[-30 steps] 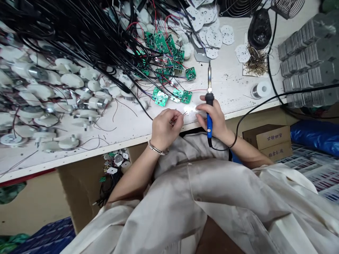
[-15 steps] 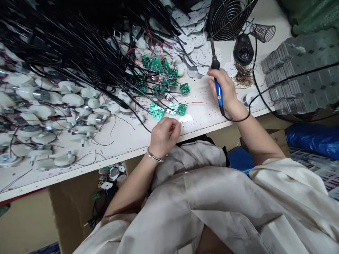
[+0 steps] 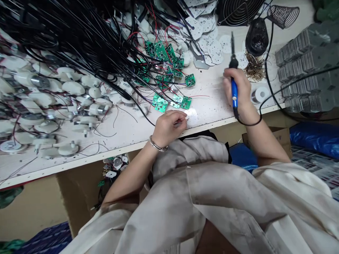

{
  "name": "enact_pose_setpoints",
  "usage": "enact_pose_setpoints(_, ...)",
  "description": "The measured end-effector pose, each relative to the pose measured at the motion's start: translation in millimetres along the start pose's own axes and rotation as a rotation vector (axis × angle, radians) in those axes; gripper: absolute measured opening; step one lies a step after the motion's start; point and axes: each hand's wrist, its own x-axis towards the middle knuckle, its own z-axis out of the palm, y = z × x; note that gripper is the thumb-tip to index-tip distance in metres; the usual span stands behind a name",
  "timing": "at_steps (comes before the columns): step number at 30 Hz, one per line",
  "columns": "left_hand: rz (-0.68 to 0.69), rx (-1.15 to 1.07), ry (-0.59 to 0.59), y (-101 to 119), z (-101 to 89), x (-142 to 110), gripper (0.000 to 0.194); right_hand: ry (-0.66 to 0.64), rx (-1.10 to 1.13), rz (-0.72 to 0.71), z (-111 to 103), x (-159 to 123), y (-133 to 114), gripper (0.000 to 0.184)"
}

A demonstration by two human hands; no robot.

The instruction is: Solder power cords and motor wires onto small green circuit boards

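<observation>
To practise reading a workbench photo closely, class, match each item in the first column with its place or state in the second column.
Items:
1. Soldering iron
2. Metal bangle
3. Green circuit boards
4. Coiled wire iron stand

Places or states:
A. Connected to black wires
B. Around the left hand's wrist
C. Gripped in the right hand
D. Beyond the right hand, near a fan guard

Pairs: 1-C, 2-B, 3-A, 4-D
</observation>
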Motion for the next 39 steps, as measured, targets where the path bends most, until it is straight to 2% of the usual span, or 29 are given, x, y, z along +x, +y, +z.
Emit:
enact_pose_setpoints(2, -0.001, 0.04, -0.01, -3, 4.7, 2, 0.015, 0.161, 0.106, 0.078, -10, -28, -22, 0.039)
enact_pose_setpoints(4, 0.006, 0.059, -0.008, -5, 6.5, 2, 0.015, 0.233, 0.141, 0.158, -13, -54, -39, 0.049)
enact_pose_setpoints(6, 0.037, 0.056, 0.011, -7, 5.7, 1, 0.015, 0.35, 0.14, 0.262, -11, -72, -47, 0.048)
enact_pose_setpoints(10, 0.124, 0.045, 0.046, -10, 1.4, -1, 0.012, 0.638, 0.268, 0.477, -10, -73, -34, 0.035)
enact_pose_setpoints(14, 0.185, 0.073, 0.021, -9, -2.1, -1, 0.011, 0.79, 0.148, 0.551, -19, -57, -11, 0.04)
enact_pose_setpoints(17, 0.179, 0.106, 0.021, -8, -3.9, 0, 0.011, 0.774, 0.107, 0.617, -17, -53, -2, 0.042)
enact_pose_setpoints(21, 0.174, 0.105, 0.015, -9, -5.0, 3, 0.013, 0.704, 0.096, 0.665, -6, -51, -4, 0.045)
enact_pose_setpoints(27, 0.084, 0.066, 0.052, -11, -1.2, 5, 0.015, 0.679, 0.018, 0.658, -6, -47, -10, 0.045)
enact_pose_setpoints(33, 0.088, 0.041, 0.076, -13, 2.7, 5, 0.015, 0.644, 0.039, 0.61, -7, -47, -7, 0.047)
enact_pose_setpoints(39, 0.041, 0.042, 0.046, -11, 0.3, 6, 0.016, 0.633, 0.004, 0.593, -5, -50, -5, 0.046)
